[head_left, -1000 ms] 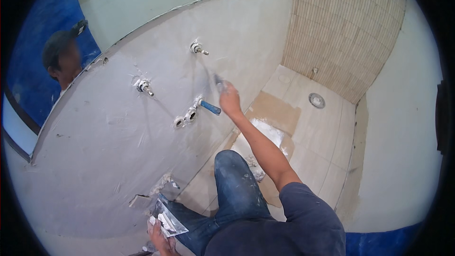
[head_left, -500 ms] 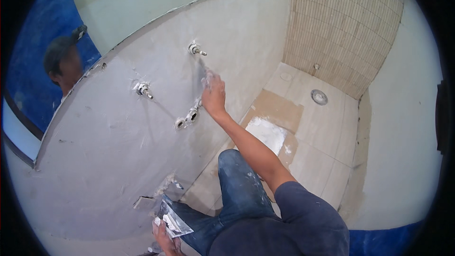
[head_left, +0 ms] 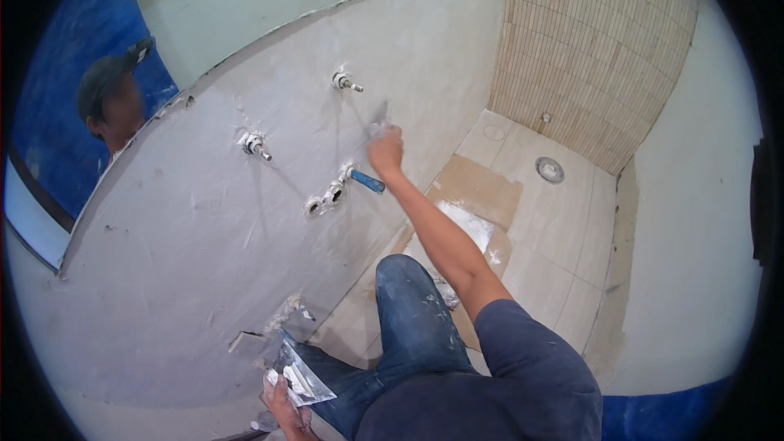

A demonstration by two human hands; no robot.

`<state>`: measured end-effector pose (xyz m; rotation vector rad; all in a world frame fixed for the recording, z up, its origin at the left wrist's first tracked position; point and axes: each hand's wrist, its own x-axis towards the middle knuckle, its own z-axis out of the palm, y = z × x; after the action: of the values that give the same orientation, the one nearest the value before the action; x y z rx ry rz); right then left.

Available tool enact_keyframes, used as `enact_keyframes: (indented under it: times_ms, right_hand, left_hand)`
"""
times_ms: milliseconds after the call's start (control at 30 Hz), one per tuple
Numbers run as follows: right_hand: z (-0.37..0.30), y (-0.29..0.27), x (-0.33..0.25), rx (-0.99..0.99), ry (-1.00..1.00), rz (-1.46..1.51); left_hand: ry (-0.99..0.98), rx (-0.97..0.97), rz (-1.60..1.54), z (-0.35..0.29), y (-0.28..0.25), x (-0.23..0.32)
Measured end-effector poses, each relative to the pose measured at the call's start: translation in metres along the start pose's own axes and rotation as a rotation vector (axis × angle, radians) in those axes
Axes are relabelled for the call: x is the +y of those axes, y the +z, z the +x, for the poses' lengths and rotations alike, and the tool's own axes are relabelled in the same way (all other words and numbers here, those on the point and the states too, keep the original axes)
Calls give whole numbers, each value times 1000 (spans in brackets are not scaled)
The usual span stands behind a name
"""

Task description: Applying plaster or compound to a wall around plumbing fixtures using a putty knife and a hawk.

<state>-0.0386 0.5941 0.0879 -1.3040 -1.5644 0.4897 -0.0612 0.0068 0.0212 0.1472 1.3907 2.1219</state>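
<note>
My right hand point(head_left: 385, 149) is closed around a putty knife point(head_left: 382, 112), its blade against the grey plastered wall point(head_left: 204, 261) just right of the upper valve stem point(head_left: 349, 84). Fingers cover most of its handle. Below that hand, a blue pipe stub point(head_left: 367, 180) sticks out of the wall beside two round openings point(head_left: 324, 199). Low at the left, my left hand point(head_left: 286, 410) grips a wide flat plastering blade point(head_left: 313, 385) that carries a lump of white plaster point(head_left: 292, 377), above my left thigh.
Another valve stem point(head_left: 256, 147) juts from the wall at left. A small pipe end point(head_left: 305, 312) protrudes low down. Cardboard point(head_left: 482, 184) with white powder lies on the tiled floor, near a round drain point(head_left: 550, 169). A capped person's head point(head_left: 114, 102) appears beyond the wall's edge.
My right hand has moved slightly right with the putty knife, away from the upper valve stem, uncovering the blue pipe stub. My left hand has stayed nearly in place.
</note>
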Motion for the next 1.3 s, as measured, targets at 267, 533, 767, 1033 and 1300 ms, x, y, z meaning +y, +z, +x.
enact_keyframes:
  times_ms: [267,533,767,1033,1300]
  right_hand:
    - [-53,-39,-28,-8,-229,330]
    - [78,-4,45,-33,185,584]
    - [-85,-32,-59,-106,-348,362]
    - [-30,-54,-14,-15,193,779]
    - [-111,-145,-47,-449,360,1410]
  left_hand:
    - [47,81,-3,-8,9,9]
    - [-12,6,-24,-2,-4,-2]
    - [5,103,-50,-14,-16,4]
    - [4,-3,-22,1,-13,-4]
    - [-16,57,-154,-15,16,1]
